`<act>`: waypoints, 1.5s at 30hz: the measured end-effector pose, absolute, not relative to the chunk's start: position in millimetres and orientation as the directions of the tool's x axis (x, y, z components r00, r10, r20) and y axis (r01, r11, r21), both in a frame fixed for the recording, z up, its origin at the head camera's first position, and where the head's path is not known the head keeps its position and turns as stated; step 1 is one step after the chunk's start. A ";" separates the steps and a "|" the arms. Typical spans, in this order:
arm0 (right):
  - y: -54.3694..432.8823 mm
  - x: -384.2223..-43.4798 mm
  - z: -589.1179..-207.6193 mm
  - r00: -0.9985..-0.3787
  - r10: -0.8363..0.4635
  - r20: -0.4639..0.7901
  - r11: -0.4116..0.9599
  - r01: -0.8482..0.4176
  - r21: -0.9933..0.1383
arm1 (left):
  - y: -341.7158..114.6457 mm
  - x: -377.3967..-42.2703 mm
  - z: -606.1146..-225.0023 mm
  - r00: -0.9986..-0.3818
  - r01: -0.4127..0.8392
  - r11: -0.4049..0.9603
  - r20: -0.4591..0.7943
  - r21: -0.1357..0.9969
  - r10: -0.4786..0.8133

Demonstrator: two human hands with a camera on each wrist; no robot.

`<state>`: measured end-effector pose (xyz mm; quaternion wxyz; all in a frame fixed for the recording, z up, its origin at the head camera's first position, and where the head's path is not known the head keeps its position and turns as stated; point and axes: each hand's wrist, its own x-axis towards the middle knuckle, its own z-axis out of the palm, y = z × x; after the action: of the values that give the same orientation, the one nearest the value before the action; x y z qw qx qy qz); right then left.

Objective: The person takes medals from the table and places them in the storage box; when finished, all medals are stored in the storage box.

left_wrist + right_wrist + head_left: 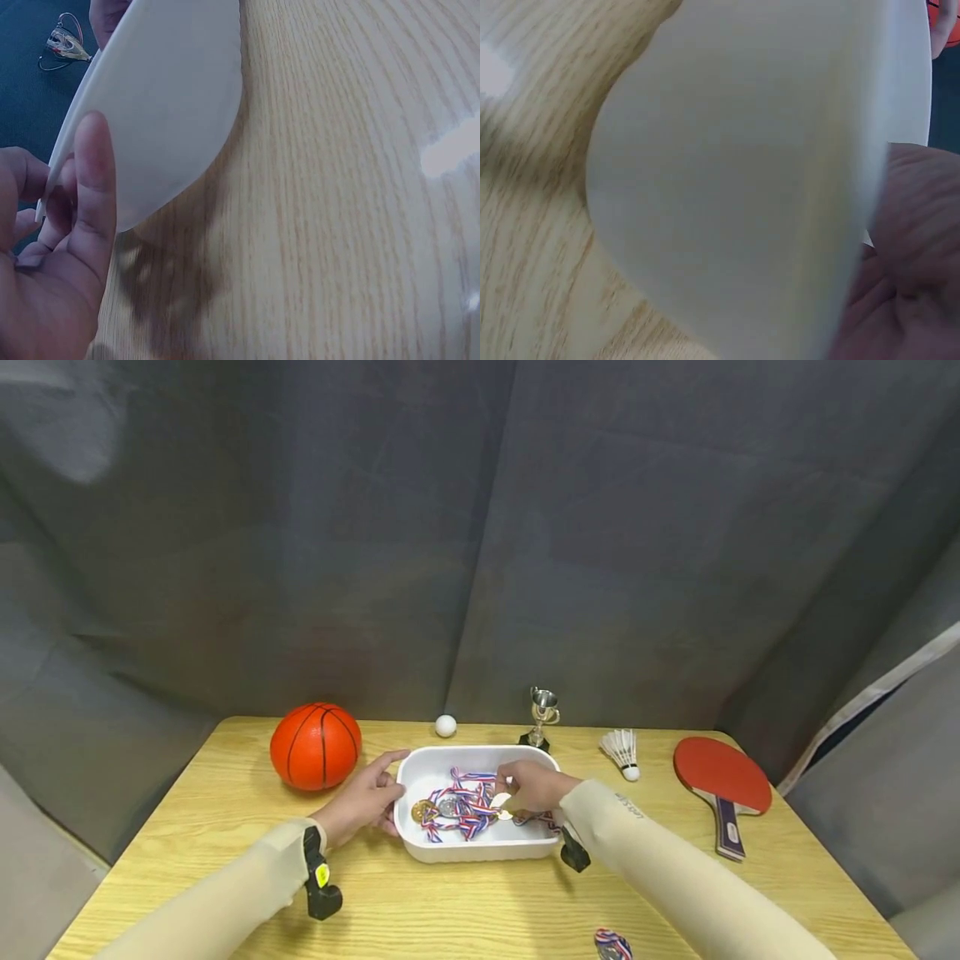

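A white plastic tub point(480, 853) stands on the table and holds several medals with red, white and blue ribbons point(468, 818). My left hand point(363, 802) grips the tub's left end; in the left wrist view, that hand's fingers point(94, 157) lie on both sides of the rim. Reaching over the right side, my right hand point(534, 787) has its fingers curled down at a shiny medal point(502, 806) inside the tub. A gold medal point(422, 811) and a silver medal point(448, 807) lie toward the left. In the right wrist view the tub wall point(727, 165) hides the right fingertips.
An orange-red basketball point(315, 747) sits left of the tub. Behind it are a white ball point(446, 726) and a small trophy cup point(543, 710). A shuttlecock point(622, 752) and a red table tennis bat point(722, 777) lie right. Another ribboned medal point(612, 946) lies near the front edge.
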<state>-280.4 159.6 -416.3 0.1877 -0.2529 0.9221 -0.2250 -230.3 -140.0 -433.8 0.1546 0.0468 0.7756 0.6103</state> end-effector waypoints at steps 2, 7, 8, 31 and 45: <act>158.9 -279.5 -416.1 -0.805 -0.548 -0.227 0.776 -0.388 -0.497 | -139.9 -229.4 -433.1 -0.947 -0.118 0.250 -0.184 0.961 0.262; 157.6 -276.7 -416.4 -0.824 -0.522 -0.222 0.800 -0.383 -0.462 | -139.1 -229.3 -434.4 -0.947 -0.133 0.248 -0.197 0.960 0.253; 157.4 -276.2 -416.6 -0.827 -0.520 -0.214 0.802 -0.386 -0.457 | -139.0 -229.6 -435.0 -0.947 -0.133 0.251 -0.198 0.959 0.253; 179.3 -267.4 -373.3 -0.754 -0.639 -0.150 0.734 -0.540 -0.412 | -138.7 -228.9 -428.9 -0.940 -0.117 0.235 -0.184 0.965 0.288; 240.4 -200.2 -355.6 -0.714 -0.696 -0.066 0.632 -0.567 -0.529 | -139.7 -228.8 -431.6 -0.943 -0.122 0.236 -0.187 0.964 0.276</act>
<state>-200.2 240.4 -355.6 0.1334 -0.3535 0.8934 -0.2432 -228.8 -139.7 -431.6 0.1614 0.0500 0.7694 0.6160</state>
